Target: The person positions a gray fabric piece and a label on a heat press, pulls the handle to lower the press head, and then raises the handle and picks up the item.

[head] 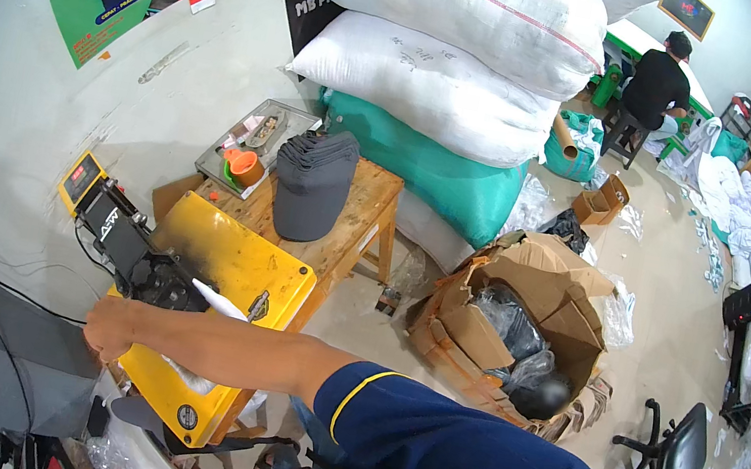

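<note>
My right hand [108,331] reaches across to the left side of a yellow heat press [232,254]. Its fingers are curled, and the forearm and viewing angle hide whatever may be inside them. Beside the wrist stands the press's black mechanism [171,283], joined to a control panel [82,181]. White padding [219,299] shows partly behind my forearm. Below the press, a dark cap's visor [139,413] sticks out. My left hand is out of view; only a sleeve edge shows at the bottom. A stack of grey caps [312,186] sits on the wooden table [371,192].
Behind the table rise stuffed white sacks [424,85] and a green sack [426,160]. A torn cardboard box [446,345] with plastic-wrapped items stands on the floor, near an office chair [679,454]. A metal tray [216,157] holds small cups. Someone [655,80] sits working far back.
</note>
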The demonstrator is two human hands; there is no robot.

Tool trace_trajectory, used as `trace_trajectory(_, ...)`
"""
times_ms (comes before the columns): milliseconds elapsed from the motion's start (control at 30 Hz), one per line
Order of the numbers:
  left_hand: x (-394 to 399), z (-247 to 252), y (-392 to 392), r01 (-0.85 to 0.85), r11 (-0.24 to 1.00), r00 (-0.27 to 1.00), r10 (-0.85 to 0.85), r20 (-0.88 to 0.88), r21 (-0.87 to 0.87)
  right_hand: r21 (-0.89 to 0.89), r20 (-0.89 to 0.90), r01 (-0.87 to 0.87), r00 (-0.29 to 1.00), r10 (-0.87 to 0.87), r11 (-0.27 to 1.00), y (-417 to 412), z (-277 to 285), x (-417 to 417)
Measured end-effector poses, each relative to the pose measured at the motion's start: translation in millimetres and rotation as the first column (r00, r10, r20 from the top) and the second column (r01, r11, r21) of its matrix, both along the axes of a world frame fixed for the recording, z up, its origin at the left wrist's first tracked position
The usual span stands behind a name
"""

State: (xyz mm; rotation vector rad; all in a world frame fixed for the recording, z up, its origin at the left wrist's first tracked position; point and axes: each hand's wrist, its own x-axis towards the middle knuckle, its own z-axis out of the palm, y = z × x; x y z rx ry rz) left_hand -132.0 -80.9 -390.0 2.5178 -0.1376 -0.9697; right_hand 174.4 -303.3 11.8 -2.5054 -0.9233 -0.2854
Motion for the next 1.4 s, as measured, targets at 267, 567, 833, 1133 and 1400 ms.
trace_trajectory(267, -6.9, -7.3, 12.1, 0.029, 0.999, 1.000, -0.029, 0.000, -0.013, 0.014, -0.044, 0.002, 0.999, -0.001, 1.000, -15.2, -6.9, 9.0)
trace_trajectory(567, -16.5, -45.9, 38.5, 0.056, 0.998, 0.998, -0.056, 0.005, -0.041, 0.104, -0.010, -0.147, 0.989, 0.149, 0.984, -29.1, 14.6, -15.6)
trace_trajectory(833, -52.9, -80.4, 37.5, -0.342, 0.930, 0.938, 0.346, 0.005, -0.139, 0.070, -0.167, -0.025, 0.985, 0.036, 0.997, -20.7, 56.5, -74.5)
trace_trajectory(1133, -41.0, 3.5, 21.1, -0.482, 0.851, 0.874, 0.485, -0.043, -0.206, 0.052, -0.211, -0.143, 0.966, 0.151, 0.988, -14.7, 40.9, -67.7)
trace_trajectory(1400, -38.8, 0.6, 27.9, -0.526, 0.822, 0.846, 0.531, -0.039, -0.219, -0.018, -0.227, -0.140, 0.965, 0.133, 0.990, -22.0, 17.9, -42.3)
